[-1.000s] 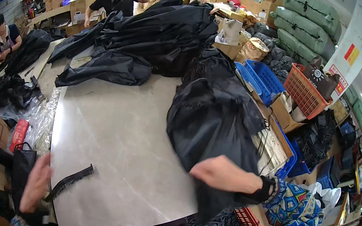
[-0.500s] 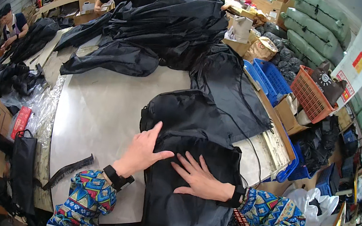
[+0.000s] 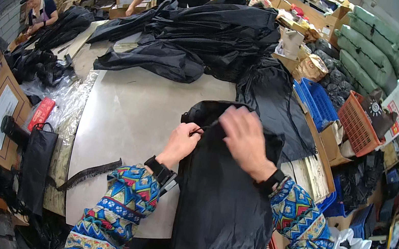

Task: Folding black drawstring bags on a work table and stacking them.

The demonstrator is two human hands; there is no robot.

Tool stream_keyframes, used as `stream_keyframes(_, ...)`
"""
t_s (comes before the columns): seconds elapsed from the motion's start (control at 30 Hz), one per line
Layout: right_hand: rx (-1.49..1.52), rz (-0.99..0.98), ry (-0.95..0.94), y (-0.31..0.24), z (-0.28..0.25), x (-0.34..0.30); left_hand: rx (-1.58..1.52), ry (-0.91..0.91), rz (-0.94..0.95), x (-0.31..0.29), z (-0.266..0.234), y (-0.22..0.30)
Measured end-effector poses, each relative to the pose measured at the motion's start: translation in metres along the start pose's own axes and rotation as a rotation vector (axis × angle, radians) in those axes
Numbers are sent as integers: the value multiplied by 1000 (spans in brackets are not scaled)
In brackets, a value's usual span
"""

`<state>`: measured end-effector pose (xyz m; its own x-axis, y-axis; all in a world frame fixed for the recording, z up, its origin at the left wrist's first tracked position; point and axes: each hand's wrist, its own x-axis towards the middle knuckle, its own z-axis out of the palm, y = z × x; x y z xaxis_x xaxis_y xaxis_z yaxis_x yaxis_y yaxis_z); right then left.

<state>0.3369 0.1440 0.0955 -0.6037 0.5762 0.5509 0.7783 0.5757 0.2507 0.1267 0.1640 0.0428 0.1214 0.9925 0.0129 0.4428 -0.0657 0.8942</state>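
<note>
A black fabric drawstring bag (image 3: 225, 195) lies lengthwise before me, its near end hanging over the table edge. At the bag's far left corner my left hand (image 3: 182, 141) is closed, thumb and fingers pinching what looks like the black drawcord (image 3: 204, 128). My right hand (image 3: 247, 143) is over the bag's far part with fingers stretched out, blurred by motion; nothing shows in it. Whether its palm touches the fabric is hard to tell. Just beyond lies another black bag (image 3: 277, 107) with a cord along its side.
A large heap of black bags (image 3: 213, 34) covers the table's far side. The pale tabletop (image 3: 129, 114) carries a black strip (image 3: 91, 173) at left. Blue crates (image 3: 316, 103) and an orange basket (image 3: 362, 125) stand at right, a cardboard box (image 3: 3, 110) at left. Other people work farther off.
My left hand has gone from lying spread on the bag to pinching at its corner. My right hand has moved away from me along the bag. The bag's near part now lies flatter.
</note>
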Motion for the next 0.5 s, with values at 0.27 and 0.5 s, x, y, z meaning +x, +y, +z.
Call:
stream_keyframes(0.27, 168, 32, 52, 1, -38, 18, -162, 17, 193, -59, -11, 23)
stream_keyframes(0.5, 101, -103, 171, -12, -35, 84, -443, -380, -387, -192, -134, -6)
